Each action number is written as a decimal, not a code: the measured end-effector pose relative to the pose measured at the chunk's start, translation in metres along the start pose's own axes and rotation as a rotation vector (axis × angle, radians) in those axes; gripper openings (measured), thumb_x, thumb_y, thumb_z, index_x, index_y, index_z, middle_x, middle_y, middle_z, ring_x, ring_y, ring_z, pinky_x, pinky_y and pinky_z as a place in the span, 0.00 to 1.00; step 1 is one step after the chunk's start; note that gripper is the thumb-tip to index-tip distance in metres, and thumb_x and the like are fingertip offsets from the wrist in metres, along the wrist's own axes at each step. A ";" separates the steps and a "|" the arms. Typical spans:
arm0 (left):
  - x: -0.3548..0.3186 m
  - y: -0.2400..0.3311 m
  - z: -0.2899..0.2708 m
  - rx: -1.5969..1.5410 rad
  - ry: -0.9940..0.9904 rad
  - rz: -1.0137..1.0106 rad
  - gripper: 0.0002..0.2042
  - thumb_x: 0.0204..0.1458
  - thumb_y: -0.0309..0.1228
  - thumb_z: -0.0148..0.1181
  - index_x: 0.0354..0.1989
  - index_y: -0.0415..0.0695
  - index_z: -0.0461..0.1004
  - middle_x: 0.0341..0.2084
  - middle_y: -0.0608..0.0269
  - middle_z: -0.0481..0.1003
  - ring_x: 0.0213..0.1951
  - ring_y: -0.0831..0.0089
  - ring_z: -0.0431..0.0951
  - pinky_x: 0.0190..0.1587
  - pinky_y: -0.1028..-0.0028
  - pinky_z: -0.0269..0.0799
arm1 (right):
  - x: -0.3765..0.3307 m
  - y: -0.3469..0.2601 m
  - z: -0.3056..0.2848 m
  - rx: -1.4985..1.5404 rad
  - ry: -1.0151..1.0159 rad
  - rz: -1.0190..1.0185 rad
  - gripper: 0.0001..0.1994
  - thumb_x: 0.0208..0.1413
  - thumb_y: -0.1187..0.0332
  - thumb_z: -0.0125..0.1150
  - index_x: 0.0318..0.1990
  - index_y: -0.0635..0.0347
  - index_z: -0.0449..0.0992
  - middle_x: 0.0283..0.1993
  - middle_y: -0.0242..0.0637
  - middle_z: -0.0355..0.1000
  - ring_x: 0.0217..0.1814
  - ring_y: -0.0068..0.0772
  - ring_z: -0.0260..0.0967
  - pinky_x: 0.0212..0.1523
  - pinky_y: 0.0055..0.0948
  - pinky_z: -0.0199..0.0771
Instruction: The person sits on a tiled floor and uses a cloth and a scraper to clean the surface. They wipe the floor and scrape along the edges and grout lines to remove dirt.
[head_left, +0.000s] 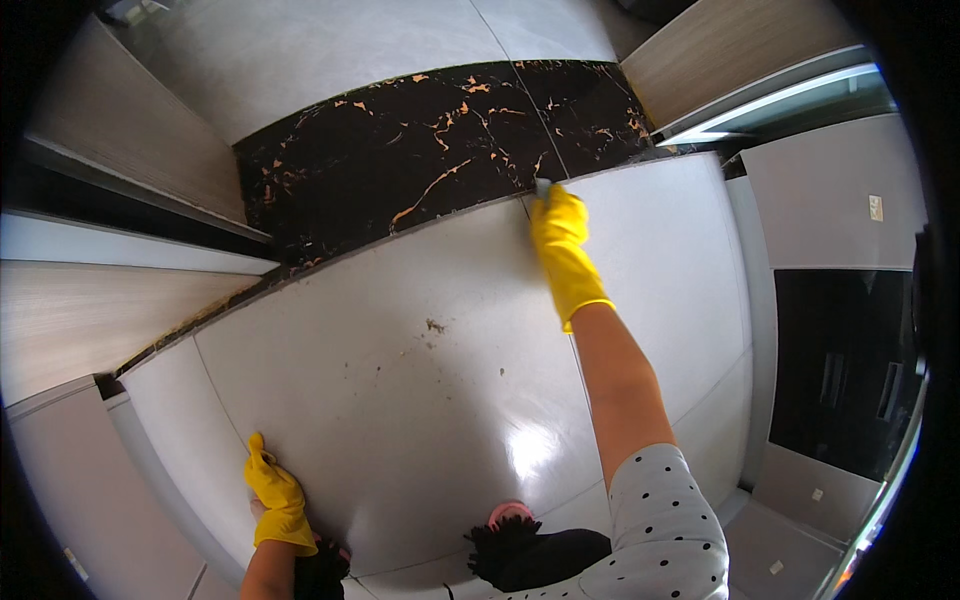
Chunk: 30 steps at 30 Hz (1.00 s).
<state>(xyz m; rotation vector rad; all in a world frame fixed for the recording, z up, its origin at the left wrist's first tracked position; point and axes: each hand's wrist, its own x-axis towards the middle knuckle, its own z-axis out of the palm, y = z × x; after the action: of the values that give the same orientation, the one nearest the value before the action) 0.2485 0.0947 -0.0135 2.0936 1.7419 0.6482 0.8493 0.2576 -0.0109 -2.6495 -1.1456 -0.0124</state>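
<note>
Head view: the right hand (558,228), in a yellow glove, is clenched on a small scraper (543,186) pressed at the grout line (527,208) where the white tile (400,400) meets the black strip (420,150). The left hand (272,492) lies flat, released, bracing on the floor. Best keep the blade low and strokes short; crumbs (434,326) lie between the hands.

Small pale label (876,208), perhaps sticker, right wall.

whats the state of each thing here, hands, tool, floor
right hand: yellow-gloved, arm stretched out, gripping a small grey tool
small grey tool: tip at the tile joint by the black marble strip
left hand: yellow-gloved, resting flat on the floor
white floor tile: glossy, with brown specks
</note>
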 end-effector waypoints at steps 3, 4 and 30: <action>0.000 0.001 0.002 -0.003 -0.009 -0.006 0.20 0.50 0.16 0.46 0.53 0.39 0.72 0.29 0.62 0.71 0.30 0.69 0.69 0.37 0.73 0.66 | -0.032 -0.038 0.005 0.017 -0.186 -0.187 0.16 0.50 0.60 0.60 0.46 0.57 0.75 0.45 0.47 0.75 0.49 0.55 0.70 0.50 0.49 0.71; 0.002 0.002 0.004 -0.010 -0.010 -0.003 0.20 0.50 0.16 0.46 0.52 0.39 0.72 0.29 0.62 0.71 0.30 0.69 0.69 0.37 0.73 0.66 | -0.046 -0.040 0.018 0.075 -0.233 -0.246 0.19 0.50 0.62 0.60 0.50 0.55 0.75 0.49 0.46 0.75 0.54 0.54 0.69 0.55 0.47 0.69; 0.052 0.383 0.180 -0.659 -0.857 0.807 0.18 0.52 0.27 0.55 0.53 0.42 0.72 0.39 0.55 0.79 0.36 0.57 0.79 0.39 0.62 0.73 | 0.029 0.164 -0.015 0.885 0.264 0.240 0.16 0.58 0.68 0.61 0.53 0.63 0.74 0.33 0.33 0.74 0.29 0.19 0.68 0.29 0.23 0.71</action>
<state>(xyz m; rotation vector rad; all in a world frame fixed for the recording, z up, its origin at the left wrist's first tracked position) 0.6705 0.0780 0.0454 2.0258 0.1596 0.3279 0.9880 0.1668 -0.0302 -1.8915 -0.5446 0.1491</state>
